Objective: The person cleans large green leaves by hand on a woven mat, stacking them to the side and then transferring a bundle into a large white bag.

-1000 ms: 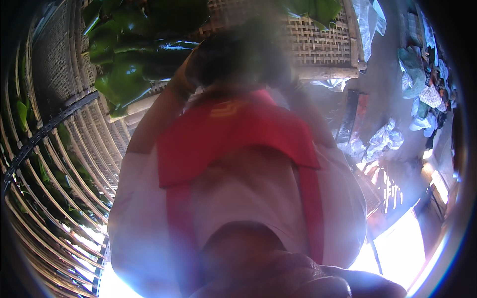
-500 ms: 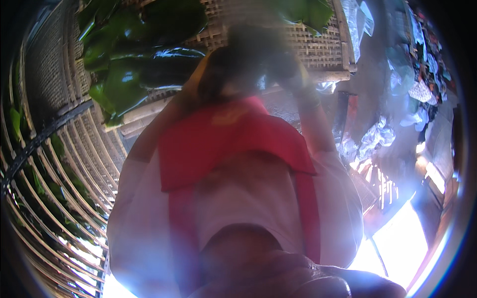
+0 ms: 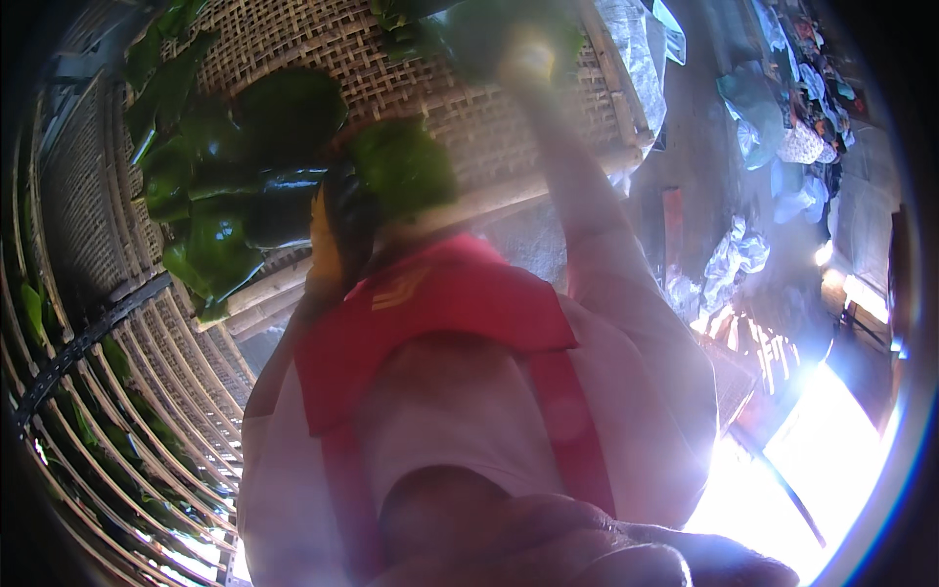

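A green leaf piece (image 3: pixel 403 168) is lying upper centre of the frame, now showing clearly beside the left hand (image 3: pixel 342 215), whose finger grip I cannot tell. The hands, close together at top centre half a second ago, are now standing well apart: the right hand (image 3: pixel 528 64) is reaching farther up, blurring over more green leaf (image 3: pixel 474 39), its fingers too unclear to judge. More of the woven bamboo surface (image 3: pixel 284 39) is showing between them. Glossy dark-green leaves (image 3: pixel 235 186) are still covering its left part.
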Motion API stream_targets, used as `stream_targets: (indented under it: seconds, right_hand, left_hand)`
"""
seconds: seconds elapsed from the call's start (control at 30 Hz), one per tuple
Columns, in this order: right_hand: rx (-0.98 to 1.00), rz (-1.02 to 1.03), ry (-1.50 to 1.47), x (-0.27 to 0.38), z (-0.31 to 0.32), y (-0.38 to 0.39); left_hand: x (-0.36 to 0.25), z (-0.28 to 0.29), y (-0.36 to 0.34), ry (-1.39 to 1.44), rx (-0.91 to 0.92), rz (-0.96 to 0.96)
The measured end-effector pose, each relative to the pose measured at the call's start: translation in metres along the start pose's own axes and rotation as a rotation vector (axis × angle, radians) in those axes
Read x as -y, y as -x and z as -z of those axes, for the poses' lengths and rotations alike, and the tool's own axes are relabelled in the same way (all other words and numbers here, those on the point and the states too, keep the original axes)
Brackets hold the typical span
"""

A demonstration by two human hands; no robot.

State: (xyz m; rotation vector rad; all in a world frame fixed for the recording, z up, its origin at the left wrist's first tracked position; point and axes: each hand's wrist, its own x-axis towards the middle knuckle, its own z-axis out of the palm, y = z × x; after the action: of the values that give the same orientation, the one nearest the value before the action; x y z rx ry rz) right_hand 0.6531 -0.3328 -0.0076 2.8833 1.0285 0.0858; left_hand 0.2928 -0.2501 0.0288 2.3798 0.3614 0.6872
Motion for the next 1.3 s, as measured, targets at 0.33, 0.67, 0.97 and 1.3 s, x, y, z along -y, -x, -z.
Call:
stream_targets:
  seconds: [0.33,0.67,0.97,1.3]
  right_hand:
    - [-0.006,0.143,-1.798,-0.039,0.037,0.04]
    - [0.224,0.468,-1.646,-0.022,0.045,0.111]
    - [0.507,-0.244,-1.702,-0.027,-0.088,0.138]
    - [0.518,0.128,-1.99,-0.018,0.026,0.152]
  left_hand:
    - [-0.067,-0.039,-0.056,0.716,0.114,0.452]
    - [-0.066,-0.094,-0.063,1.201,0.024,0.5]
    - [-0.06,-0.109,-0.027,1.079,0.006,0.559]
    - [-0.056,-0.09,-0.014,1.225,-0.037,0.483]
